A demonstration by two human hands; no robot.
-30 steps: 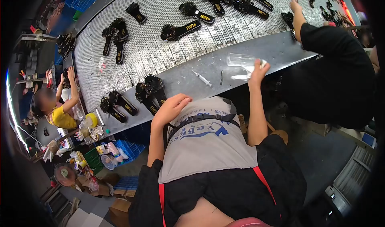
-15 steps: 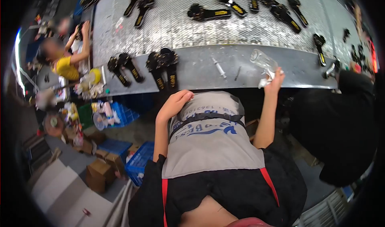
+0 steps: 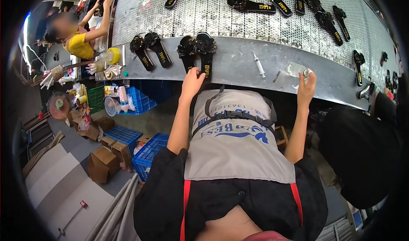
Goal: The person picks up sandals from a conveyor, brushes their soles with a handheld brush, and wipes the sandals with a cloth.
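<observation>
My left hand [image 3: 193, 82] is at the table's front edge, its fingers closed at the heel end of a black slipper [image 3: 186, 49] with a ruffled, sparkly bow. Right beside it lies a matching slipper [image 3: 206, 49] with gold lettering on its insole. My right hand [image 3: 307, 87] has its fingers closed around the neck end of a clear glass bottle [image 3: 293, 69], which lies tilted low over the metal ledge. Between the hands, a syringe [image 3: 259, 65] and a thin metal-looking tool [image 3: 277, 75] rest on the ledge.
Another slipper pair [image 3: 158, 51] lies to the left on the ledge. Several slippers sit on the honeycomb-patterned conveyor surface [image 3: 204, 19]. A co-worker in a yellow top [image 3: 80, 45] is at the left. Blue crates [image 3: 149, 156] and cardboard boxes [image 3: 103, 164] stand on the floor below.
My left hand has moved from the apron to the slipper's heel. The bottle has lowered toward the ledge in my right hand, and the view has shifted.
</observation>
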